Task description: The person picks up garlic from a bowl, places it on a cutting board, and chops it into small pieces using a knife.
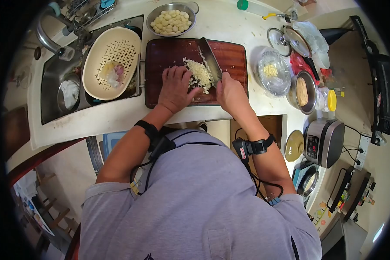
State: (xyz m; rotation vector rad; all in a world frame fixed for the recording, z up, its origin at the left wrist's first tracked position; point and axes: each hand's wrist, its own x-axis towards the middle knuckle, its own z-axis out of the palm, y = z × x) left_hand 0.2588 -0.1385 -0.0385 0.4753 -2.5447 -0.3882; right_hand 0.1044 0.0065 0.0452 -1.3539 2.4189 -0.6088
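A dark red-brown cutting board (160, 52) lies on the counter, with a pile of finely chopped garlic (198, 73) on its middle. My right hand (232, 94) is wrapped round the handle of a kitchen knife (211, 60). Its broad blade stands along the right side of the pile and points away from me. My left hand (176, 89) rests at the left edge of the pile, fingers spread and holding nothing. Beyond the board is a metal bowl (150, 21) of whole peeled garlic cloves (172, 22).
To the left, a cream colander (87, 78) with peelings sits over the sink (52, 106). On the right stand a plastic-covered bowl (281, 86) with chopped bits, a metal pot (308, 108), a yellow-lidded jar (331, 100), pan lids (298, 41) and a rice cooker (329, 141).
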